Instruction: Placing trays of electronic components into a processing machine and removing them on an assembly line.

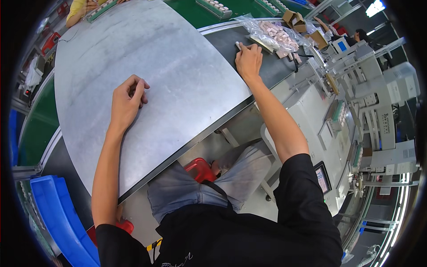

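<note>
My left hand [127,101] rests on the grey metal tabletop [169,89], its fingers loosely curled in and nothing visible in them. Farther off to the right, my right hand [250,63] reaches over the dark strip [224,44] beside the tabletop. Its fingers are closed on a small white piece [238,46], whose end pokes out at the fingertips. Just beyond that hand lies a clear plastic bag [253,27], spread open with a heap of small pinkish-white parts [279,36].
Small cardboard boxes [293,20] stand behind the bag. A green conveyor [184,7] carries a tray of white parts [214,8]. At far left a person in yellow [76,10] works. A blue bin [58,213] is at lower left; white machinery [311,115] stands to the right.
</note>
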The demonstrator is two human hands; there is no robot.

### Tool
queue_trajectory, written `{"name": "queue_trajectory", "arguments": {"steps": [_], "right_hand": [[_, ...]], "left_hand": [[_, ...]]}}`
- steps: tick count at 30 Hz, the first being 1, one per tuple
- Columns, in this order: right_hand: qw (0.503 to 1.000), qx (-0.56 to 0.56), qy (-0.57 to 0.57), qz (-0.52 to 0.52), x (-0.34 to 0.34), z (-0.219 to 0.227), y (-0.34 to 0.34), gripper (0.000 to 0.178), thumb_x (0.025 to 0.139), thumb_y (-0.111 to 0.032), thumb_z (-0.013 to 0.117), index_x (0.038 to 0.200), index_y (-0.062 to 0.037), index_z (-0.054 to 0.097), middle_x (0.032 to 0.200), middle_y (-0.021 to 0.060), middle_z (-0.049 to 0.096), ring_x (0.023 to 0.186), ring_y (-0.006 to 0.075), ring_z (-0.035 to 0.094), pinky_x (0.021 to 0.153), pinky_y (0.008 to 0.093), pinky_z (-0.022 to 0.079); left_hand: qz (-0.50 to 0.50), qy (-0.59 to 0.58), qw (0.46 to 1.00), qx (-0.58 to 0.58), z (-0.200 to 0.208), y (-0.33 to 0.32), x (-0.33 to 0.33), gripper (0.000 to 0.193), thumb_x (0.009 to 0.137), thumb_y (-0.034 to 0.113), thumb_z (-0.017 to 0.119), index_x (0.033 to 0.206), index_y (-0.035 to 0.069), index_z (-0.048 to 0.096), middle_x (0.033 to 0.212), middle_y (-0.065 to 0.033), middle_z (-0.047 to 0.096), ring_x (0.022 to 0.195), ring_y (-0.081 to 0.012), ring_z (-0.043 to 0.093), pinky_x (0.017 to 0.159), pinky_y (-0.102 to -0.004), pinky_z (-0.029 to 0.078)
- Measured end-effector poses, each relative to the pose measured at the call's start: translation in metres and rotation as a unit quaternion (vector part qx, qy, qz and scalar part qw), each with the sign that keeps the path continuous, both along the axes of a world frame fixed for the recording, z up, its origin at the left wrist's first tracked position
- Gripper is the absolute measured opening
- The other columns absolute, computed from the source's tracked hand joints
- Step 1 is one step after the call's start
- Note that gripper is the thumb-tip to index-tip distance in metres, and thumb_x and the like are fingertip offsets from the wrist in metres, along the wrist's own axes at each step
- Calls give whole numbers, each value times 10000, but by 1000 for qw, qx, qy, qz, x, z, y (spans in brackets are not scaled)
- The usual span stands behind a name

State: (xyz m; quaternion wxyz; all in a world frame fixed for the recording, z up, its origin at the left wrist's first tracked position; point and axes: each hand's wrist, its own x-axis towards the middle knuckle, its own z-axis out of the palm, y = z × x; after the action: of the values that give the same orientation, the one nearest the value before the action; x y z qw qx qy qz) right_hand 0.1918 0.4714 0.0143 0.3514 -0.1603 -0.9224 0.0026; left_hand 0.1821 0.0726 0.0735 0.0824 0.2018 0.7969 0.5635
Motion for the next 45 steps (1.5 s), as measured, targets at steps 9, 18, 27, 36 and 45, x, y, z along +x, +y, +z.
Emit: {"name": "queue_trajectory", "arguments": {"steps": [9, 18, 27, 36, 45], "right_hand": [[999, -47, -17, 2, 0, -2, 13, 223, 870, -146, 646, 1074, -70, 695, 1056, 134, 564, 1038, 317, 531, 877, 434, 440], [989, -146, 14, 7, 1, -6, 20, 176, 936, -201, 622, 1040, -71, 679, 1058, 140, 600, 1031, 332, 557, 892, 443, 450], [988, -140, 51, 46, 4, -3, 15, 152, 916, -185, 634, 1024, -81, 656, 972, 154, 619, 971, 357, 591, 832, 471, 488], [990, -102, 58, -84, 12, -3, 19, 138, 900, -231, 667, 967, -122, 720, 971, 115, 585, 993, 299, 547, 841, 438, 450], [989, -96, 74, -87, 14, 0, 15, 159, 894, -235, 674, 967, -121, 757, 950, 80, 610, 974, 280, 564, 805, 428, 431]], "left_hand": [[2, -2, 1000, -6, -1, 2, 0, 262, 1029, 215, 511, 882, 23, 612, 642, -10, 565, 593, -70, 504, 557, -236, 385], [9, -4, 1000, 5, -3, 3, -1, 261, 1016, 199, 516, 875, 9, 624, 642, -19, 570, 596, -77, 522, 556, -248, 395], [15, -4, 1000, 1, -4, -1, -3, 247, 1009, 190, 526, 885, 2, 627, 658, -24, 587, 603, -77, 540, 557, -241, 422], [9, -11, 1000, 11, -3, 4, 0, 230, 1010, 160, 527, 891, -6, 631, 660, -34, 605, 607, -88, 569, 557, -244, 443], [-2, -7, 1000, 4, 1, 4, 0, 237, 1016, 168, 520, 893, -4, 627, 658, -37, 603, 596, -86, 556, 556, -240, 430]]}}
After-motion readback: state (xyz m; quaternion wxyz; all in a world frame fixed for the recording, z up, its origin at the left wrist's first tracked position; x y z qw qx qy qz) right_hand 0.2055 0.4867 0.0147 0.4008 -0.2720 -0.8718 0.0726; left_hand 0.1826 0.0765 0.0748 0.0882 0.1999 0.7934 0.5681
